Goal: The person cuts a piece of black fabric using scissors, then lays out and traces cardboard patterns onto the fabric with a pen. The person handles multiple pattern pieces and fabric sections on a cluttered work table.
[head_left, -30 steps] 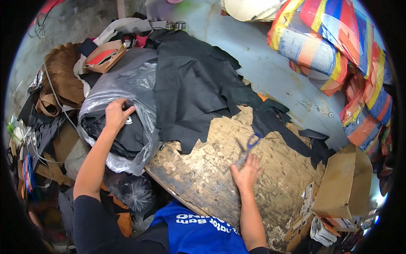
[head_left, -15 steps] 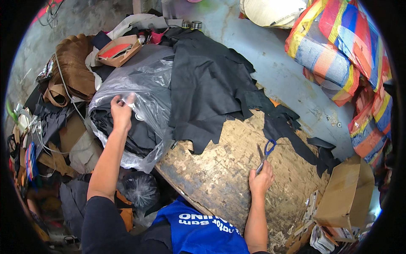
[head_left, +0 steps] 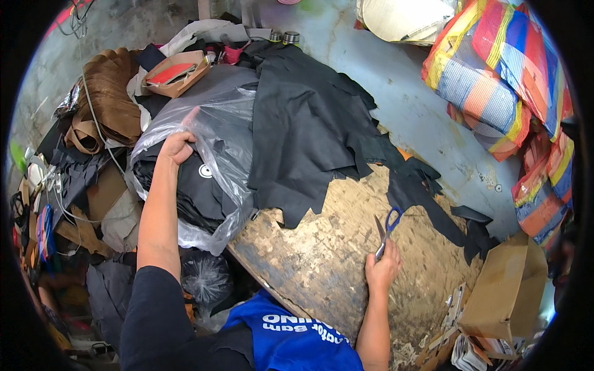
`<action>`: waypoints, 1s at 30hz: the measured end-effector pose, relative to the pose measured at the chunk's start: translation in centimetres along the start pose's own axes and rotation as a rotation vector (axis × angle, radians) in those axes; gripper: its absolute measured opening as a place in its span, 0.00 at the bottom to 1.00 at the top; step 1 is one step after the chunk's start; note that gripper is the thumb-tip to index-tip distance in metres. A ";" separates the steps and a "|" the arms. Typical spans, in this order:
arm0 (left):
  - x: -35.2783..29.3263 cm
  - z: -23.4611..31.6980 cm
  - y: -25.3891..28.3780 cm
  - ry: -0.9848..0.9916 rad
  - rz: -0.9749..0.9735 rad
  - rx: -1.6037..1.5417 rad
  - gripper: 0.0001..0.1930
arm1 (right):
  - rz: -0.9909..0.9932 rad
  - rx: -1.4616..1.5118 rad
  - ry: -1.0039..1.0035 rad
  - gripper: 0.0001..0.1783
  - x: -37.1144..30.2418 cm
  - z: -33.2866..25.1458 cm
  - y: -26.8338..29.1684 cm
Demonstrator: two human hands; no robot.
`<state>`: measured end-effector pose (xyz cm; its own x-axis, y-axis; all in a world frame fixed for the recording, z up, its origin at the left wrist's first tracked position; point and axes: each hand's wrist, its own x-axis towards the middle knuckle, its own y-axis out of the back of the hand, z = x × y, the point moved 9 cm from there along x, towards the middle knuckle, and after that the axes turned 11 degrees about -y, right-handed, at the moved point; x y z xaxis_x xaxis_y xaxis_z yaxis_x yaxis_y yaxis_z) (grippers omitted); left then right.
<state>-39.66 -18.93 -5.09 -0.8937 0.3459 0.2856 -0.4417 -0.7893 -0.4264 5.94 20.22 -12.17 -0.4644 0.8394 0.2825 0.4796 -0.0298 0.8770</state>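
Head view, worn board [head_left: 303, 253] open leftward of right hand [head_left: 383, 267], ragged black sheet edge [head_left: 427, 207] beyond it, carton [head_left: 504, 290] rightward, thumb and fingers closed on scissors [head_left: 388, 231], left hand [head_left: 178, 148] curled at clear bag [head_left: 226, 139] mouth, fingers partly behind film, cannot tell whether pinching.

Those scissors [head_left: 387, 234] right of centre are sporting blue on the handle. The sheet [head_left: 303, 130] at upper centre is going full black, the plastic bag [head_left: 232, 148] at left is looking see-through grey, the surface [head_left: 297, 266] is showing blotchy tan, and upper right, the bundle [head_left: 477, 86] is rocking red, blue, yellow and orange stripes.
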 end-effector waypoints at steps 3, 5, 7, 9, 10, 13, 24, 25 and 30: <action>0.2 0.7 -0.7 -0.078 -0.020 0.076 0.39 | -0.004 -0.006 -0.001 0.31 0.0 0.0 -0.1; 0.8 -0.1 -0.2 -0.015 0.047 0.000 0.35 | -0.005 -0.002 0.007 0.30 0.0 0.0 0.0; 1.2 -0.6 -0.2 0.014 0.022 -0.068 0.28 | -0.005 -0.006 0.009 0.30 0.0 0.0 0.0; 1.3 -1.3 0.6 0.060 0.061 -0.074 0.28 | 0.000 -0.007 0.008 0.29 0.0 0.0 0.1; 1.2 -1.7 1.3 0.101 0.111 -0.065 0.28 | 0.005 -0.006 0.008 0.29 0.0 -0.1 0.1; 0.9 -1.8 1.5 0.051 0.128 -0.117 0.28 | 0.026 -0.008 0.013 0.28 0.0 -0.2 0.2; 0.9 2.5 -5.5 -0.042 -0.560 1.163 0.31 | 0.025 -0.065 0.012 0.27 -0.1 -0.3 0.2; 2.0 2.5 -5.3 -0.006 -0.504 1.250 0.31 | 0.021 -0.056 0.005 0.27 -0.1 -0.2 0.2; 3.3 0.6 2.3 -0.019 0.421 1.172 0.31 | 0.021 -0.040 0.014 0.27 -0.1 -0.4 0.1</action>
<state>-43.58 -19.89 -4.61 -0.9433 -0.0432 0.3291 0.2229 -0.8171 0.5316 5.72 19.95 -11.98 -0.4648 0.8309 0.3060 0.4595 -0.0691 0.8855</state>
